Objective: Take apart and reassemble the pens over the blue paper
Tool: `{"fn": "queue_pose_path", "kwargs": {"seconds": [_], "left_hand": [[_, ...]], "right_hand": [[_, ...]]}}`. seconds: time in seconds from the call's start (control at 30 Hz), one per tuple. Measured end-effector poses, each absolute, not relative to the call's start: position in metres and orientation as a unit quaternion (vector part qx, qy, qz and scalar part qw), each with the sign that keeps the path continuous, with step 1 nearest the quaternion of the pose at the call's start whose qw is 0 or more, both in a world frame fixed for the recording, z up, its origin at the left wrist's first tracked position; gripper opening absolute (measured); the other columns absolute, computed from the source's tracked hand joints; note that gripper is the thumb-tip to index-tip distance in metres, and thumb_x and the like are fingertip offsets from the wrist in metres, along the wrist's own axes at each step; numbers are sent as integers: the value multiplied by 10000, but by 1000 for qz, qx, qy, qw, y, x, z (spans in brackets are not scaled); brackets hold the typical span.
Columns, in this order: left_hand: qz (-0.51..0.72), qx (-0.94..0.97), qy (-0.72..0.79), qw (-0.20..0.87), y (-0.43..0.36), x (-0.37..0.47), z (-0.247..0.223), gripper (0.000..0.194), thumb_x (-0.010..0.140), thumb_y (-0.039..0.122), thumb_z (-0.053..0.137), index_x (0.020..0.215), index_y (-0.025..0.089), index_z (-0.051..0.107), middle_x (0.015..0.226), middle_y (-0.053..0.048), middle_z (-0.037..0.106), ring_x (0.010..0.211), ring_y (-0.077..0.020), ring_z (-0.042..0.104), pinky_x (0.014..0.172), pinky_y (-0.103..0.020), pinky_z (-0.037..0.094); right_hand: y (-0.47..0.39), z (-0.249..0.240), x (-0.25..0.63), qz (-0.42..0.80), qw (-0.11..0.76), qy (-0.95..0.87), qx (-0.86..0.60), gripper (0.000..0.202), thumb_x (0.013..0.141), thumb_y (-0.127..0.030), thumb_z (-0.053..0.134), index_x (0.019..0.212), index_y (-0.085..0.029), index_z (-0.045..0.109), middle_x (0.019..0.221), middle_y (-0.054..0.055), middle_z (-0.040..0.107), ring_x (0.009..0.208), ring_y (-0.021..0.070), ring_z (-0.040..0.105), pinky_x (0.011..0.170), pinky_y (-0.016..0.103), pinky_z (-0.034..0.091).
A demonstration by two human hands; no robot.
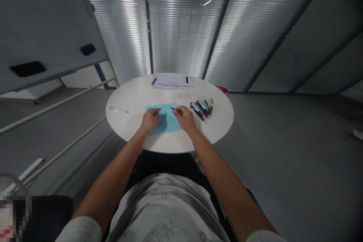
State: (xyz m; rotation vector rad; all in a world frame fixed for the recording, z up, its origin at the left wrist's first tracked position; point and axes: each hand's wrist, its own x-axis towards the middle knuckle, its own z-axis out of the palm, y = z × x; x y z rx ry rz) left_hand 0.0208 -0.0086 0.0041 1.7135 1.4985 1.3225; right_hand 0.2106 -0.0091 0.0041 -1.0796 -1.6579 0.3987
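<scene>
My right hand (185,117) is closed on a slim pen (171,107) whose blue, pointed end sticks out to the left past the fingers. My left hand (150,120) is closed too, with a small dark thing (155,113) showing at its fingers, too small to make out. Both hands are over a light blue sheet (166,124) on the round white table (170,144). To the right of my right hand lies a bunch of several pens (201,110), black, red, green and yellow among them. A white pen (118,110) rests at the table's left side.
A stack of white papers (172,81) lies at the table's far edge. On the left stands a whiteboard frame with pale rails (56,102). A dark chair (52,217) is at lower left, beside a blurred patch. Slatted blinds (176,26) hang behind the table.
</scene>
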Motion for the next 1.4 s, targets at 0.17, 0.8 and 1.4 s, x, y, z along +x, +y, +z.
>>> {"fn": "queue_pose_path", "kwargs": {"seconds": [0.17,0.8,1.4], "left_hand": [[611,414,473,481,-3,37,14,153,764,105,645,901,126,709,746,-48,658,635,-119,616,729,-278,534],[617,247,356,657,-32,50,21,173,833,341,671,869,179,622,830,-36,641,727,-115,621,733,-277,541],[587,333,337,656,-42,54,23,245,727,283,762,892,150,637,841,-33,632,649,-94,615,659,-257,521]], "right_hand": [[-9,4,211,159,533,-698,-450,196,861,-382,572,784,-207,615,749,4,597,689,151,539,669,281,426],[-14,12,214,150,512,-741,-407,295,941,-358,474,1103,-240,691,918,54,651,800,179,570,774,315,466],[-15,9,213,162,491,-766,-383,275,949,-330,474,1090,-246,694,979,48,668,899,180,598,829,322,465]]}}
